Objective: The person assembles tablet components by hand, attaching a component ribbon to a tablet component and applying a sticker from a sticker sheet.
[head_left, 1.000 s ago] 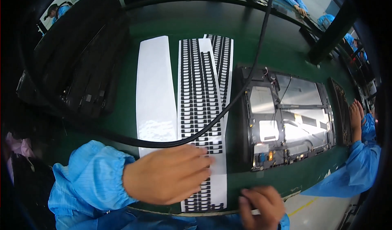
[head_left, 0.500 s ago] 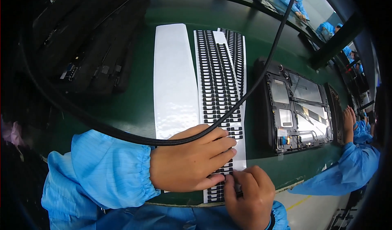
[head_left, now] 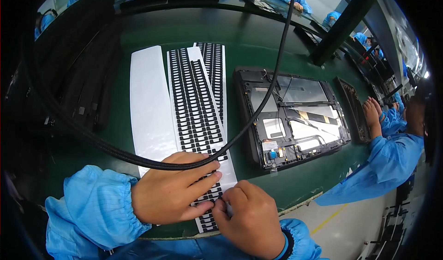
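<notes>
A long white sheet with rows of small black stickers [head_left: 194,117] lies on the green table in front of me. My left hand [head_left: 170,193] rests on its near part, palm down with fingers stretched out, covering some rows. My right hand [head_left: 254,218] is at the sheet's near right edge, thumb and forefinger pinched together beside the left fingertips. Whatever sits in that pinch is too hidden to name. To the left, partly beneath the left hand, lies a plain white sheet [head_left: 150,98]. Another sticker sheet [head_left: 218,61] shows from under the first one.
A black cable [head_left: 110,148] hangs in a loop across the view. On the right lies an opened flat device panel [head_left: 318,94], with a narrow dark tray [head_left: 353,110] beyond it. A co-worker's blue sleeve [head_left: 369,174] is at the right. Dark panels [head_left: 78,84] stand at the left.
The view has shifted, so the sheets, device panel and both hands appear farther left. Both hands keep nearly the same place on the sticker sheet.
</notes>
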Demonstrator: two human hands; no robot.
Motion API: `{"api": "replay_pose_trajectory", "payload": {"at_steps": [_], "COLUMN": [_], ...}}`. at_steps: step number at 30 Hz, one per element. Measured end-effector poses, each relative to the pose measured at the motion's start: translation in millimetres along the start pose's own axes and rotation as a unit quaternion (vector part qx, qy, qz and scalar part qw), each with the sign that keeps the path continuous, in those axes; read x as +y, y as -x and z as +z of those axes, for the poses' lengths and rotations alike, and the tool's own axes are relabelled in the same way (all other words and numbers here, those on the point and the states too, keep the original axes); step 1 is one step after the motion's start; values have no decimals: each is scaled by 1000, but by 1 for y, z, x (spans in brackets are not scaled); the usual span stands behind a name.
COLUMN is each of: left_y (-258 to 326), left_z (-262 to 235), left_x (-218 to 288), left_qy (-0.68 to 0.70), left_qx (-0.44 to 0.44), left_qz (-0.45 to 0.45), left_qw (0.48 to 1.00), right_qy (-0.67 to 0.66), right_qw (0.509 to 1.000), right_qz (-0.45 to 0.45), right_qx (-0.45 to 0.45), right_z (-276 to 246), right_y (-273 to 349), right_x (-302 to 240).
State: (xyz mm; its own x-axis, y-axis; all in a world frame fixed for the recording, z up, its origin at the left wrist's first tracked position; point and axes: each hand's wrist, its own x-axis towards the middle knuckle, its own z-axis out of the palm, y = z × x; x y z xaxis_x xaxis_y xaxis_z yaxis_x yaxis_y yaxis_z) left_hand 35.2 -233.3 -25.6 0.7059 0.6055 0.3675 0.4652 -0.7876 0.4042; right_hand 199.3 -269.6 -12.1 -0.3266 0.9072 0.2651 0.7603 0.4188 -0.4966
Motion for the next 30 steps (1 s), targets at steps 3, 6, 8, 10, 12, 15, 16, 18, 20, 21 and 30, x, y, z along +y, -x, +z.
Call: {"api": "replay_pose_trajectory", "payload": {"at_steps": [3,6,8,10,12,15,16,18,20,21,30], "left_y": [-1,-4,-6,-7,-11,-9,-12,-44,-83,-99,-161], "left_z": [-2,-7,-9,-6,0,-11,-14,-8,-10,-7,46], "left_x": [0,0,4,3,0,11,18,30,52,55,25], "left_qy": [-3,-6,-14,-21,-19,-12,0,16,-19,-38,-62], "left_qx": [-29,-57,-63,-66,-79,-63,-61,-45,7,0,-42], "left_qz": [-11,-13,-11,-8,-11,45,90,163,225,242,248], "left_qw": [1000,998,998,998,997,997,994,986,974,970,966], "right_qy": [-34,-84,-100,-113,-170,-163,-155,-151,-181,-202,-226], "right_qw": [999,995,991,987,977,979,975,950,935,935,958], "right_qz": [-11,-60,-82,-106,-94,-34,33,161,203,182,118], "right_qx": [-30,3,26,49,89,119,158,221,229,226,131], "right_z": [-2,4,0,-13,-44,-77,-92,-127,-145,-149,-128], "right_y": [-5,-5,-5,-7,-1,18,24,35,27,21,-5], "right_x": [4,13,13,15,19,65,80,114,140,147,173]}}
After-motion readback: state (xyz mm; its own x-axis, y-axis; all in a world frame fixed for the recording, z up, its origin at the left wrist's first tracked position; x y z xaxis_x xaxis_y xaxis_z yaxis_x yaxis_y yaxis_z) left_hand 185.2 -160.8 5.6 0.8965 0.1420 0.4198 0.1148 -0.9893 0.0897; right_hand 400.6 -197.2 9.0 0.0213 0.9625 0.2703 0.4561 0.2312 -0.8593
